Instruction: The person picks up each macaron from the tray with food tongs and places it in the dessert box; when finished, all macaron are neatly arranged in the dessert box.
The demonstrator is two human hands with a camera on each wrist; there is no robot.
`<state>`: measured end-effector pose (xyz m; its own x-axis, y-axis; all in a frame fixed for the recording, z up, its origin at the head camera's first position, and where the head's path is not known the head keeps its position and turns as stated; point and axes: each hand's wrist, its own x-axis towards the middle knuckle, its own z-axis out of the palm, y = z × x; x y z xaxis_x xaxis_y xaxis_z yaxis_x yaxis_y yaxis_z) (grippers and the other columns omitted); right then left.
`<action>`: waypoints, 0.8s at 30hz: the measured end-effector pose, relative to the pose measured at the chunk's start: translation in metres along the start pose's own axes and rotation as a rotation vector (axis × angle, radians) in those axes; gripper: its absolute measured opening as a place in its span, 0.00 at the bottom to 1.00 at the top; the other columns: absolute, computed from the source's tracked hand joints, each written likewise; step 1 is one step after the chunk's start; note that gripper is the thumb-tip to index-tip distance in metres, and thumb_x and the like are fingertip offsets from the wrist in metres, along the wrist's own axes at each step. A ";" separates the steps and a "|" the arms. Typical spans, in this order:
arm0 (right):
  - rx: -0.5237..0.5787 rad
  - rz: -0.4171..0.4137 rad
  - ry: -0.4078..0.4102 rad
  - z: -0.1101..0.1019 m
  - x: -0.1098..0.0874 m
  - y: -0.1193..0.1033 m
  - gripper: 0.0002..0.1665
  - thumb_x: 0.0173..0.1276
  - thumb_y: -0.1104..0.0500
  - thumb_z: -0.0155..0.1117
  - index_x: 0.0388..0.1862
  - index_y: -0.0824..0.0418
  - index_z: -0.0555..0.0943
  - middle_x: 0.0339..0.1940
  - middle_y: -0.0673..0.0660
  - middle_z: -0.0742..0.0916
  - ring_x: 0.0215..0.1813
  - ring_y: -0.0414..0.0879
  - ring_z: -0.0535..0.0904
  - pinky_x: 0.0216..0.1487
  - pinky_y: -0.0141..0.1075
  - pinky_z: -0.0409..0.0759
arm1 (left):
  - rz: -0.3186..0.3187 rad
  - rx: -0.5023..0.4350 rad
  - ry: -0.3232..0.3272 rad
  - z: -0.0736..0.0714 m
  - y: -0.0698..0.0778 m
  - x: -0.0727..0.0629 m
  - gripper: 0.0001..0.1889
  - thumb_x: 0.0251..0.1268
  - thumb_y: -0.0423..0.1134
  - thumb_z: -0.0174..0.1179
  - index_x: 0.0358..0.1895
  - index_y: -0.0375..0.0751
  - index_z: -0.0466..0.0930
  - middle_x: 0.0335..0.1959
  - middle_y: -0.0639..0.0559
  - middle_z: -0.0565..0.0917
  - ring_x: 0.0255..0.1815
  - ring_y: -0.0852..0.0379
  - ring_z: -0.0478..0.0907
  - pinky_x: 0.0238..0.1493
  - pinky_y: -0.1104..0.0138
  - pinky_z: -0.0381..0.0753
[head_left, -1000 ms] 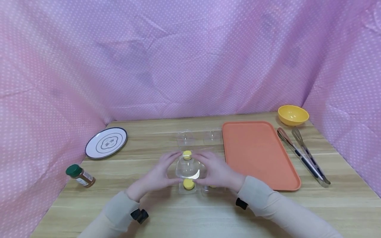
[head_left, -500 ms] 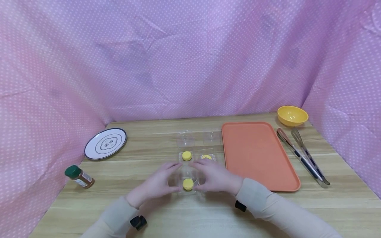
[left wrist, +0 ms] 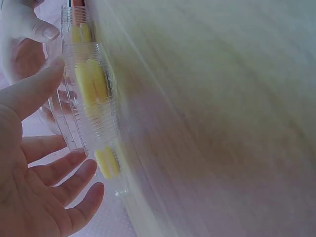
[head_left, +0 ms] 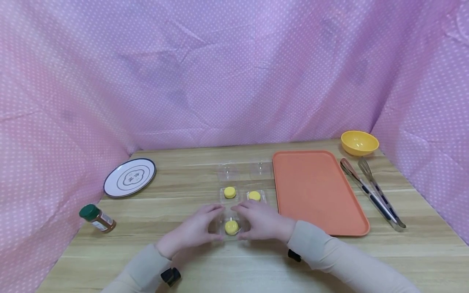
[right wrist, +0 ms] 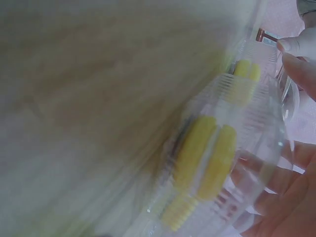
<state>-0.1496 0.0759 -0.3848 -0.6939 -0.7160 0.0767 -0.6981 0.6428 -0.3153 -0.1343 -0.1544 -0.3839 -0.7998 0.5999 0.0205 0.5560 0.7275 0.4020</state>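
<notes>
A yellow macaron sits in a clear plastic box on the wooden table, close in front of me. A clear plastic lid is over it. My left hand holds this lid from the left, its thumb and index finger spread along the side. From the right, my right hand holds it the same way. Behind are two more yellow macarons, one at the left and one at the right, each in a clear plastic base. The lid's exact edges are hard to see, being transparent.
Two clear plastic covers, left and right, lie farther back. An orange tray stands right, with metal tongs and a yellow bowl beyond. At left are a blue-rimmed plate and a green-capped spice jar.
Both hands have come down and toward me with the clear lid, from above the boxes onto the near macaron's box. The two macarons behind are now uncovered to view.
</notes>
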 end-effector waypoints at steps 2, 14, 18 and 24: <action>-0.008 -0.004 -0.002 0.001 0.000 0.000 0.44 0.52 0.40 0.72 0.64 0.59 0.71 0.60 0.55 0.79 0.60 0.51 0.75 0.60 0.46 0.76 | -0.001 -0.003 -0.013 0.000 0.000 0.000 0.41 0.50 0.47 0.70 0.65 0.30 0.66 0.64 0.37 0.70 0.64 0.41 0.69 0.64 0.51 0.70; -0.046 -0.005 -0.033 0.002 0.003 -0.003 0.44 0.52 0.40 0.72 0.65 0.58 0.71 0.60 0.55 0.79 0.62 0.50 0.74 0.61 0.46 0.74 | 0.011 -0.024 -0.031 -0.002 0.003 -0.002 0.38 0.52 0.43 0.70 0.64 0.26 0.66 0.62 0.37 0.71 0.63 0.42 0.70 0.63 0.50 0.71; -0.058 0.007 -0.050 0.003 0.003 -0.004 0.44 0.52 0.41 0.72 0.65 0.58 0.70 0.61 0.55 0.79 0.63 0.51 0.73 0.63 0.47 0.73 | 0.018 -0.035 -0.027 0.000 0.001 -0.003 0.37 0.52 0.43 0.70 0.63 0.27 0.67 0.62 0.38 0.71 0.62 0.44 0.71 0.63 0.51 0.72; -0.065 0.026 -0.065 0.002 0.004 -0.006 0.45 0.52 0.40 0.72 0.66 0.57 0.70 0.62 0.54 0.78 0.63 0.50 0.73 0.63 0.46 0.73 | 0.011 -0.054 -0.032 0.001 -0.003 -0.004 0.37 0.52 0.44 0.70 0.63 0.27 0.68 0.63 0.39 0.71 0.63 0.45 0.71 0.63 0.52 0.71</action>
<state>-0.1482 0.0688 -0.3849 -0.7002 -0.7139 0.0067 -0.6917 0.6761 -0.2537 -0.1325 -0.1580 -0.3862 -0.7856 0.6187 -0.0039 0.5508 0.7024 0.4508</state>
